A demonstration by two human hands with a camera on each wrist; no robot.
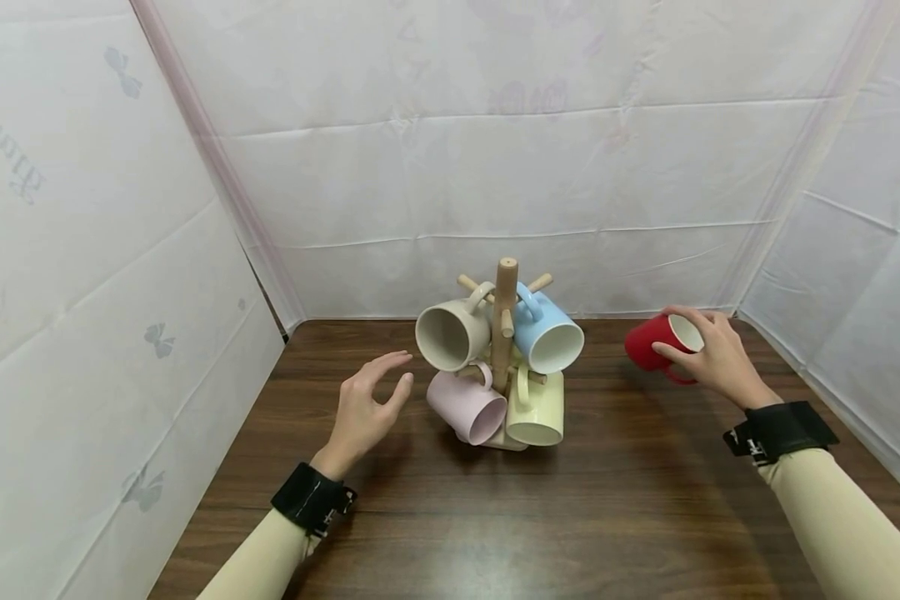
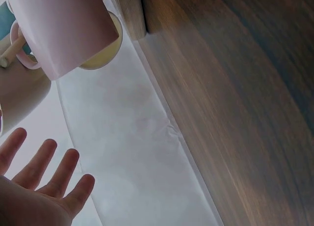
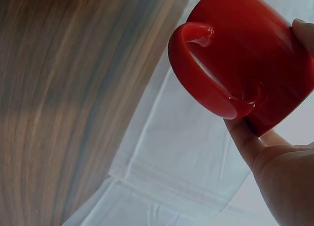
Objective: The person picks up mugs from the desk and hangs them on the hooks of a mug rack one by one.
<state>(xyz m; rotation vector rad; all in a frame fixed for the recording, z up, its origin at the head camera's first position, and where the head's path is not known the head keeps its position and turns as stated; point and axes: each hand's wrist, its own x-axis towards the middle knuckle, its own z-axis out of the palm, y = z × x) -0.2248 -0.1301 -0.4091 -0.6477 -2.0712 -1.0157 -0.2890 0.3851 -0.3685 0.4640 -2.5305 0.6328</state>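
My right hand (image 1: 720, 354) grips a red mug (image 1: 648, 343) with a white inside, tilted on its side at the right of the head view. In the right wrist view the red mug's handle (image 3: 196, 83) points away from the fingers. My left hand (image 1: 363, 408) holds nothing, fingers apart, just left of a wooden mug rack (image 1: 506, 333). On the rack hang a beige mug (image 1: 444, 335) upper left, a light blue mug (image 1: 543, 333) upper right, a lilac mug (image 1: 461, 404) lower left and a pale yellow mug (image 1: 543, 404) lower right.
The rack stands on a dark wooden table (image 1: 555, 517). White sheeting (image 1: 360, 183) rises behind the table and along both sides. A bare front peg (image 1: 507, 323) sticks out from the rack's post.
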